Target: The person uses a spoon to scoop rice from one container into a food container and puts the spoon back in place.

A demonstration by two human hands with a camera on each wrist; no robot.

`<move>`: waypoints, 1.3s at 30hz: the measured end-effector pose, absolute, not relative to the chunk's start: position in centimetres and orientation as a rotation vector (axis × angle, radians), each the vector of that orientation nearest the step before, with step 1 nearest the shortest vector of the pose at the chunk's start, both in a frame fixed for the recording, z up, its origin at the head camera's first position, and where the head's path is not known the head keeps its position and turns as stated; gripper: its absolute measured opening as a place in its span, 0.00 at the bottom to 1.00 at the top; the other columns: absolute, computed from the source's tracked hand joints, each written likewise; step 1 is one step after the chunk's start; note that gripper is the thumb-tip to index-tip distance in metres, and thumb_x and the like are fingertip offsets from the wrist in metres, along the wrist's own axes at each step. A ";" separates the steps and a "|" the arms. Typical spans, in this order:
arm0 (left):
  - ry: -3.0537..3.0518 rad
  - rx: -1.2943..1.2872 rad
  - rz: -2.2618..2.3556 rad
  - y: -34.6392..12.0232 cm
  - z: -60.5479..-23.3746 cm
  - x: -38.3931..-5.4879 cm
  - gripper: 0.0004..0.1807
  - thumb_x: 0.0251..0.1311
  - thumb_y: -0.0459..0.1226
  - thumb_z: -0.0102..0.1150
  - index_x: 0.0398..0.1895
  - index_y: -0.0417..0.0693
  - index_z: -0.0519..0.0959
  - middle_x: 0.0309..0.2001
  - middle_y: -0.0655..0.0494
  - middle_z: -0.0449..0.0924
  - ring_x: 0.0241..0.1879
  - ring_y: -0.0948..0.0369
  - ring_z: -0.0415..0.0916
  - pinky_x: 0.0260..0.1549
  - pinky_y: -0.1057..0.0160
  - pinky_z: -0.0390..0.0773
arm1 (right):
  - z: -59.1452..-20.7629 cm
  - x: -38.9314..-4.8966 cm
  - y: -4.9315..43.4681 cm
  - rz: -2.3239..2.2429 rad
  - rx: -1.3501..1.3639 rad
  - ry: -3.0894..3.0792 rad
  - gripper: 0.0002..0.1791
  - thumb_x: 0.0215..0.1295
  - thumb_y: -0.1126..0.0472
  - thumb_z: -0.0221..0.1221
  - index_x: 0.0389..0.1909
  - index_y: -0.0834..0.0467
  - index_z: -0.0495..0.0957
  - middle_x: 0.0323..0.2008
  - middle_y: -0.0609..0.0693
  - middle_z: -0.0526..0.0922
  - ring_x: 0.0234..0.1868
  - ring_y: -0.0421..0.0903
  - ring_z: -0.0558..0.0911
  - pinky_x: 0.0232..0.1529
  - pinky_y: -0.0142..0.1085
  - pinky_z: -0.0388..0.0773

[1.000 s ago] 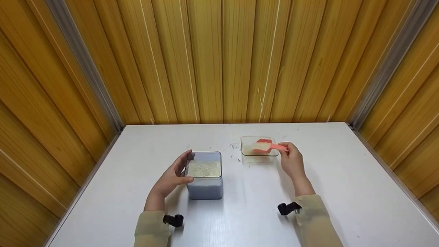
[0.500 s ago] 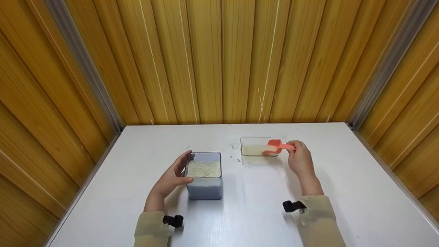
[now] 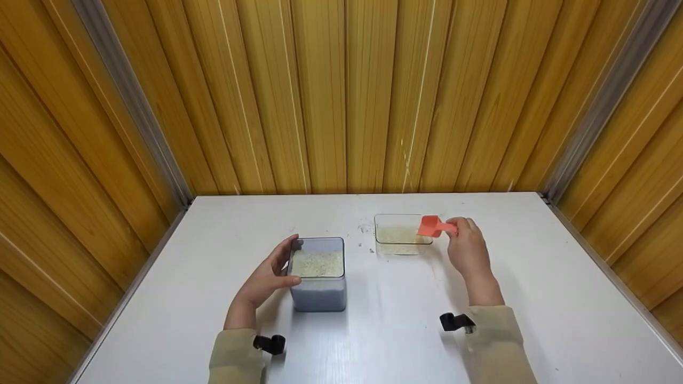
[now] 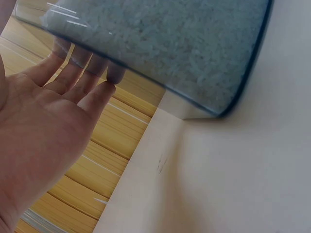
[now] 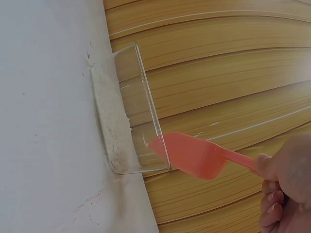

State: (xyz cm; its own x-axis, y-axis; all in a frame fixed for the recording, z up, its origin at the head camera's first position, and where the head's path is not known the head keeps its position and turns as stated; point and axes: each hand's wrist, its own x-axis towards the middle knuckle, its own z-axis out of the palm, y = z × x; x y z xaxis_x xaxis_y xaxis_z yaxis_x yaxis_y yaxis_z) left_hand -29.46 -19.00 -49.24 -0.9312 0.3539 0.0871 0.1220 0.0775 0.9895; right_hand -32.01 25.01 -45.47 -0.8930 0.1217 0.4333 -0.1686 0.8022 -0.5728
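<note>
My right hand pinches the handle of a coral-red scoop. The scoop's bowl is tilted over the right rim of a clear rectangular container, which holds a layer of pale grains that look like rice. No grains show on the scoop in the head view. At the left, my left hand holds a taller bluish see-through container by its left side, thumb at the front and fingers at the back. That container stands upright on the table, with the same kind of grains inside.
Both containers stand on a white table. Small dark specks lie on it, left of the clear container. A wood-patterned wall rises behind the table's back edge, with similar walls at both sides.
The scoop moved right from over the middle of the clear container to its right rim and tipped over. Grains seen on it earlier no longer show there. The left hand stayed still.
</note>
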 end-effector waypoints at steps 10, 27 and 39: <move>2.163 0.507 1.964 -18.9 -49.1 -29.2 0.60 0.50 0.39 0.80 0.83 0.55 0.51 0.85 0.49 0.44 0.85 0.48 0.36 0.82 0.45 0.41 | -45.9 -32.4 25.3 1.049 0.000 -2.508 0.14 0.76 0.69 0.53 0.57 0.71 0.74 0.52 0.69 0.79 0.55 0.65 0.81 0.58 0.58 0.79; 2.146 0.523 1.966 -19.0 -49.0 -29.2 0.60 0.51 0.38 0.79 0.84 0.54 0.50 0.84 0.48 0.45 0.85 0.49 0.37 0.82 0.46 0.41 | -46.8 -33.1 25.9 1.454 -0.214 -2.441 0.19 0.79 0.63 0.52 0.65 0.65 0.74 0.45 0.60 0.77 0.42 0.48 0.71 0.38 0.31 0.69; 2.088 0.550 1.977 -19.2 -49.1 -29.3 0.60 0.54 0.37 0.77 0.84 0.55 0.47 0.85 0.51 0.40 0.85 0.51 0.33 0.82 0.46 0.38 | -47.7 -33.5 26.3 1.839 -0.281 -2.254 0.19 0.80 0.59 0.53 0.65 0.63 0.75 0.31 0.43 0.67 0.31 0.38 0.65 0.28 0.26 0.66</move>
